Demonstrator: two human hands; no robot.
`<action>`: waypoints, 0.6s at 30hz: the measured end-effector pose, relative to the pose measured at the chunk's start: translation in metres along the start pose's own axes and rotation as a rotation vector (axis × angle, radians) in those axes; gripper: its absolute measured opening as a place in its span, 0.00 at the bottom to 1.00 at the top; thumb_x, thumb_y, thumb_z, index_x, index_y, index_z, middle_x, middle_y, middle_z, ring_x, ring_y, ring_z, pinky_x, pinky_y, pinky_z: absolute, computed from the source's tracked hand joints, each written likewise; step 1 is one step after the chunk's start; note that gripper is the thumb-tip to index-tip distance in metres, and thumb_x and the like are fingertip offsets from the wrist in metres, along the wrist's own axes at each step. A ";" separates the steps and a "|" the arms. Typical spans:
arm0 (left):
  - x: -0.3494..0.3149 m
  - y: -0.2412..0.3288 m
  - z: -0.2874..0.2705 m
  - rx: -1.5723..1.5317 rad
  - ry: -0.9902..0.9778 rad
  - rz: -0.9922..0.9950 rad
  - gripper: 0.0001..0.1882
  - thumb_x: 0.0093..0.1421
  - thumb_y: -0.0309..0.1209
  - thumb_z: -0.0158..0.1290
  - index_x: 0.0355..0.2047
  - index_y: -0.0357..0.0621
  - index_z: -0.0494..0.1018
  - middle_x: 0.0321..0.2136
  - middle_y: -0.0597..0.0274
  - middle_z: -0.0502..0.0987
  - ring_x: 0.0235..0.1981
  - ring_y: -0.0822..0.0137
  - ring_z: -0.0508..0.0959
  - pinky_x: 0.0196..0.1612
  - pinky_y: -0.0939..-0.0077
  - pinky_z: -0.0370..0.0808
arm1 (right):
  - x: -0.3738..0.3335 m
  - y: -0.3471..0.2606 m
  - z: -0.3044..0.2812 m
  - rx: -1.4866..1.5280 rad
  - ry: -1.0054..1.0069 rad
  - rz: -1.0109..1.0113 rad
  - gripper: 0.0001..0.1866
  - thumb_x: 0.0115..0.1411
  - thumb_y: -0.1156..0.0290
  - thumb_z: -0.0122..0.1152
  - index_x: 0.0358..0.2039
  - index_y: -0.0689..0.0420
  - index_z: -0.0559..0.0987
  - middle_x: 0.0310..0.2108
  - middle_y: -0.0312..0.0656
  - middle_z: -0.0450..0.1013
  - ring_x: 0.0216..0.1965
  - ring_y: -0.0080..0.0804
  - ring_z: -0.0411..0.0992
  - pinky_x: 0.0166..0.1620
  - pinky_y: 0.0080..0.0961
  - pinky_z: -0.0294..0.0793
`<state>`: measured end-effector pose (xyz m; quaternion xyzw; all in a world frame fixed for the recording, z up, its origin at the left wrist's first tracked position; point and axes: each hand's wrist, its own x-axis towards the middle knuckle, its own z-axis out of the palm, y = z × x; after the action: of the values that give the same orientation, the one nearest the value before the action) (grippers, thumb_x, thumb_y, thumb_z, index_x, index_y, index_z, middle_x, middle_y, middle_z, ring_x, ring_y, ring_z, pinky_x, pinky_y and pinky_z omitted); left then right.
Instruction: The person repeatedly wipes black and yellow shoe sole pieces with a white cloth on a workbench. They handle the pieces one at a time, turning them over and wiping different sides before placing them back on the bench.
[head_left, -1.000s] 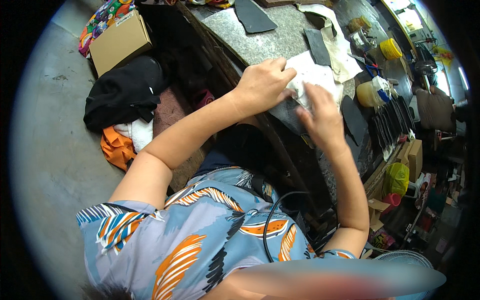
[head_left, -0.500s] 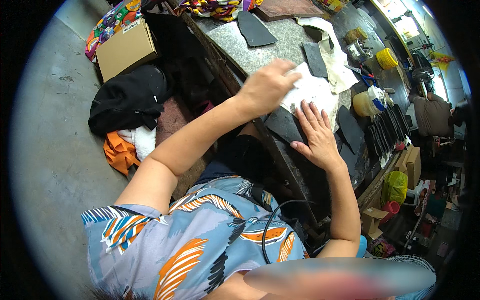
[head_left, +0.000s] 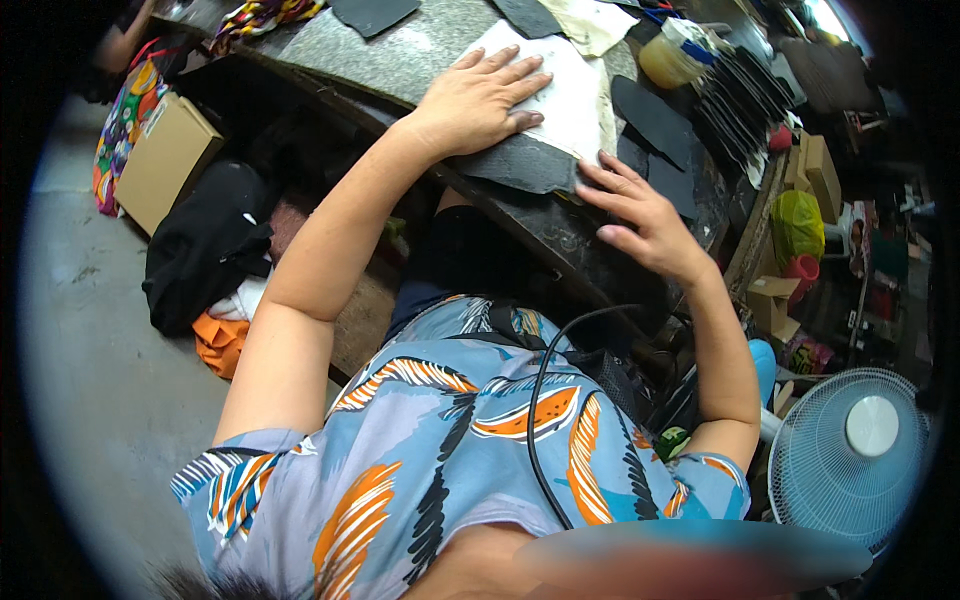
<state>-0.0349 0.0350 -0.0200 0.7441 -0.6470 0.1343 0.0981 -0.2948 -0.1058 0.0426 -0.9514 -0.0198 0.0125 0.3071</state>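
My left hand lies flat with fingers spread on a white sheet. A dark grey flat piece sticks out from under the sheet's near edge, and the left thumb rests by that border. At the right end of the dark piece is my right hand, its fingers apart and their tips at the sheet's near corner. Nothing is held in it. Right of the sheet lies a black sole-shaped piece. Whether the sheet sticks to the dark piece cannot be told.
A jar of yellowish stuff and a row of black flat pieces stand at the right. Another dark piece lies on the grey slab. A white fan is at lower right; a cardboard box is at left.
My left hand has gone from curled fingers over the sheet to lying flat on it. The right hand has drawn back to the sheet's near corner. The whole view has shifted.
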 end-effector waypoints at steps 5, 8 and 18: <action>0.009 0.005 -0.001 -0.016 -0.050 -0.032 0.30 0.69 0.55 0.36 0.67 0.59 0.59 0.69 0.65 0.57 0.71 0.61 0.53 0.71 0.58 0.48 | -0.002 0.040 -0.039 0.202 0.376 0.177 0.10 0.62 0.72 0.59 0.42 0.61 0.81 0.42 0.45 0.79 0.45 0.35 0.77 0.50 0.27 0.74; 0.016 0.007 -0.003 -0.068 -0.069 -0.082 0.31 0.69 0.54 0.36 0.67 0.56 0.58 0.69 0.62 0.56 0.71 0.59 0.52 0.71 0.59 0.47 | 0.023 0.073 -0.048 -0.067 0.497 0.247 0.29 0.54 0.74 0.57 0.59 0.57 0.70 0.56 0.50 0.70 0.59 0.42 0.67 0.62 0.32 0.63; 0.016 0.004 -0.017 -0.192 -0.148 -0.062 0.33 0.68 0.57 0.37 0.67 0.53 0.59 0.69 0.59 0.56 0.71 0.58 0.52 0.71 0.55 0.44 | 0.036 0.075 -0.079 -0.633 0.512 0.274 0.29 0.50 0.76 0.68 0.54 0.58 0.74 0.42 0.48 0.72 0.46 0.48 0.72 0.50 0.34 0.72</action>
<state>-0.0379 0.0247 0.0016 0.7590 -0.6389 0.0136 0.1249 -0.2536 -0.2114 0.0626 -0.9650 0.1805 -0.1899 -0.0093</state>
